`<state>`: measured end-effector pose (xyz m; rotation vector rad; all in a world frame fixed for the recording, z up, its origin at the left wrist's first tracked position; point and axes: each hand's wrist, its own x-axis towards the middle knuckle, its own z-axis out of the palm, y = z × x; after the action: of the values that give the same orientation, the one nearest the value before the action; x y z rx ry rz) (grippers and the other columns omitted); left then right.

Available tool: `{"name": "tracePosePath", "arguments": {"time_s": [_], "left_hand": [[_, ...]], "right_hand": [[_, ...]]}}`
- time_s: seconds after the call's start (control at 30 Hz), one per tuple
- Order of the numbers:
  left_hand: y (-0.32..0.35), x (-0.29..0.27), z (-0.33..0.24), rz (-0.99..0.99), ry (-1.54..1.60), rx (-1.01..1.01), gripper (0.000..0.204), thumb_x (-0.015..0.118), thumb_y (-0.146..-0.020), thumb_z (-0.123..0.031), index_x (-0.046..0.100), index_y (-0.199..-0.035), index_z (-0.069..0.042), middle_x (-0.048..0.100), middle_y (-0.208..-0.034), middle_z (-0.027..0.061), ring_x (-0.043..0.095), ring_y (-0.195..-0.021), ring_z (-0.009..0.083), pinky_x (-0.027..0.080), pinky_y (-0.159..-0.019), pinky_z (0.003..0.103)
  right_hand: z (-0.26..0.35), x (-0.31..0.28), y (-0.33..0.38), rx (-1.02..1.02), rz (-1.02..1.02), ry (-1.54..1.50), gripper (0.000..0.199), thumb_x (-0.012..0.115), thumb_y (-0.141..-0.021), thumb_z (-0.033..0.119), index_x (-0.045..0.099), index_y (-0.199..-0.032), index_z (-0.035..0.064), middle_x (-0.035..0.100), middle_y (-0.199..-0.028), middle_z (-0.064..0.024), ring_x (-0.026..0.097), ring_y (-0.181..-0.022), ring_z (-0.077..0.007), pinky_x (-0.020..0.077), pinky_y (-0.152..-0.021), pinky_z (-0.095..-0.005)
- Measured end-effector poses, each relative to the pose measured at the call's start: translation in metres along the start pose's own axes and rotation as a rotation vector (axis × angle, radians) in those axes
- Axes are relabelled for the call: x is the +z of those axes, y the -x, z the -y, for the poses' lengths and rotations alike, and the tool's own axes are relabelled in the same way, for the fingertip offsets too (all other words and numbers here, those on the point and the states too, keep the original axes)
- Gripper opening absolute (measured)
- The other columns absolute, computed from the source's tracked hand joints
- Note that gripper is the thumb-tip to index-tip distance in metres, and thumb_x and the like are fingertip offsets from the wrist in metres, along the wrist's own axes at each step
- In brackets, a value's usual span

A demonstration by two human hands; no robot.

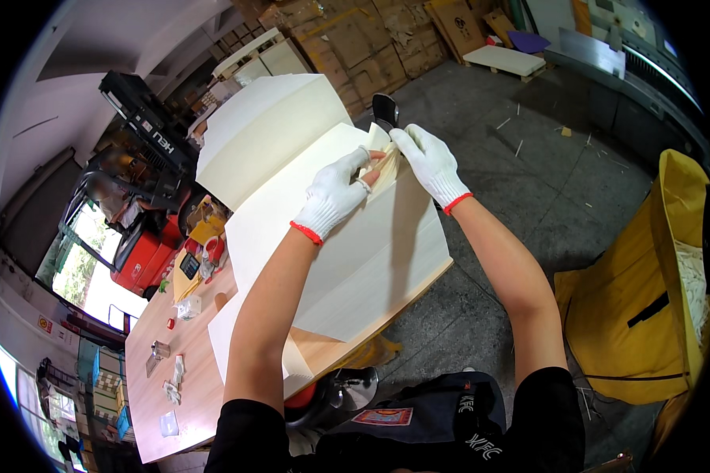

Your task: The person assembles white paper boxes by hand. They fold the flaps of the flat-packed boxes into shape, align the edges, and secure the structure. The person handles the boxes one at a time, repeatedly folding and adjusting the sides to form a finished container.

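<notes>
Head view, looking down: two gloved hands meeting at the far edge of a cream paper stack [347, 260] on the tabletop [189, 378].

Left hand [335, 193] in a white glove with red cuff, fingers curled, pinching a folded corner of the top sheet [375, 146]. Right hand [430, 162] in a matching glove, fingers pressed together on the same corner from the other side, just touching the left fingertips. Both grips closed on paper, neither spread.

Stack large, overhanging the tabletop's right edge, its near corner above the concrete floor [544, 181]. Second raised sheet [268, 130] standing behind, tilted up toward the left. Black scoop-like object [384, 109] just beyond the hands, partly hidden by them; kind not clear.

Left of the stack, on the wooden tabletop: calculator [189, 264], tape dispenser [213, 251] with red parts, small clear cup [160, 349], scraps of white cloth [173, 382]. Red forklift [138, 248] beyond the tabletop, by a bright window.

Yellow sack [647, 299] on the floor to the right, filled with white paper trimmings [693, 276]. Cardboard boxes [363, 43] piled at the far wall, white board on a pallet [505, 59] near them. Dark apron [426, 426] at the lower edge.
</notes>
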<state>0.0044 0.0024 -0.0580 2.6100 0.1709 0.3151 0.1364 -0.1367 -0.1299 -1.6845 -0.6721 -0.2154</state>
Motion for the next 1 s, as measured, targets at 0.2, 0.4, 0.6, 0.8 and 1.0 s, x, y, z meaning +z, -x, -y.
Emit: {"name": "tracePosePath", "arguments": {"time_s": [0.2,0.4,0.6,0.8,1.0], "left_hand": [[-0.005,0.004,0.017,-0.094,0.101,0.184,0.032,0.053,-0.102,-0.024,0.065,-0.132,-0.02,0.071,-0.107,0.0142,0.068,-0.096,0.024,0.05,-0.087,0.033],[0.001,-0.006,-0.014,0.072,-0.081,-0.054,0.033,0.065,-0.097,-0.032,0.065,-0.126,-0.017,0.071,-0.109,0.0147,0.068,-0.097,0.0264,0.051,-0.086,0.037],[-0.006,0.003,0.005,-0.017,-0.019,-0.003,0.033,0.068,-0.097,-0.032,0.066,-0.126,-0.017,0.07,-0.094,0.0089,0.065,-0.079,0.0196,0.052,-0.075,0.035],[-0.005,0.009,0.015,-0.176,0.099,0.181,0.032,0.062,-0.1,-0.028,0.065,-0.13,-0.018,0.07,-0.096,0.0106,0.065,-0.083,0.0223,0.052,-0.081,0.037],[-0.004,-0.001,-0.003,0.022,0.0,-0.014,0.035,0.067,-0.095,-0.032,0.065,-0.127,-0.017,0.072,-0.099,0.0129,0.067,-0.09,0.0231,0.052,-0.085,0.037]], "right_hand": [[0.008,-0.001,0.0,0.02,0.016,0.028,0.053,0.049,-0.099,0.056,0.059,-0.086,0.0056,0.06,-0.075,-0.016,0.059,-0.074,-0.0349,0.0451,-0.071,-0.0421],[0.002,-0.001,0.0,0.026,0.012,0.017,0.053,0.049,-0.099,0.056,0.059,-0.086,0.0056,0.061,-0.076,-0.0161,0.06,-0.075,-0.0349,0.0455,-0.072,-0.042],[0.003,-0.001,-0.001,0.027,0.002,0.01,0.053,0.049,-0.099,0.056,0.059,-0.087,0.0057,0.06,-0.076,-0.0161,0.06,-0.075,-0.0345,0.0453,-0.072,-0.042],[0.008,-0.004,-0.001,0.052,0.032,-0.002,0.055,0.048,-0.098,0.058,0.058,-0.086,0.0055,0.06,-0.075,-0.0154,0.059,-0.074,-0.0335,0.0453,-0.073,-0.0416],[0.001,-0.001,-0.003,0.042,0.008,-0.008,0.054,0.048,-0.098,0.057,0.058,-0.086,0.0051,0.06,-0.075,-0.0155,0.059,-0.074,-0.0335,0.0453,-0.072,-0.0416]]}}
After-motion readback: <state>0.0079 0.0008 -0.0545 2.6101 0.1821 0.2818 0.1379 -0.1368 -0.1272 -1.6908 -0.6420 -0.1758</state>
